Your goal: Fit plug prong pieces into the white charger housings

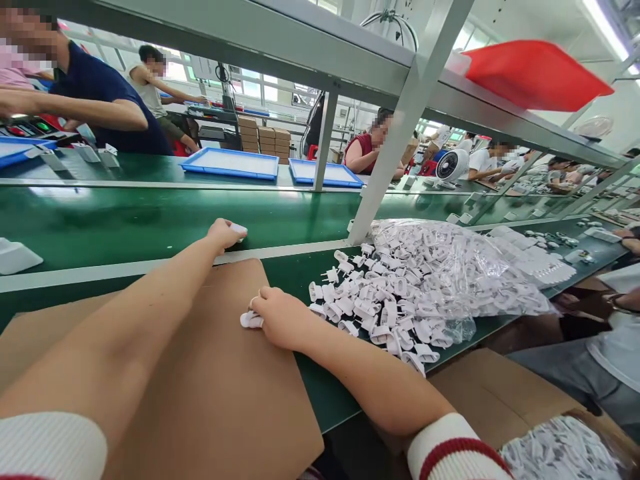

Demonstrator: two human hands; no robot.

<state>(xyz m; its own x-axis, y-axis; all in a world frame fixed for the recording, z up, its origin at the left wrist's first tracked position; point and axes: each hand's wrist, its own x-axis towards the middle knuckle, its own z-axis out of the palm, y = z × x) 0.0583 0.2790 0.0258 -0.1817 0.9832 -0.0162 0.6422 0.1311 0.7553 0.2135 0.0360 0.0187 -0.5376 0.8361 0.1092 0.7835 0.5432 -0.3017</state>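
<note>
My left hand (225,235) reaches out to the edge of the green conveyor belt (150,220), its fingers closed on a small white plastic part (239,230). My right hand (277,315) rests on a brown cardboard sheet (210,373), fingers curled around another white plug part (249,321). Just right of it lies a heap of several loose white plug parts (370,307), spilling from a clear plastic bag (450,273) full of the same parts.
A slanted metal post (400,127) rises behind the bag. Blue trays (233,163) lie across the belt, where other people sit working. A white part (15,257) rides the belt at left. A red bin (530,73) sits on the overhead shelf. Another person sits at right.
</note>
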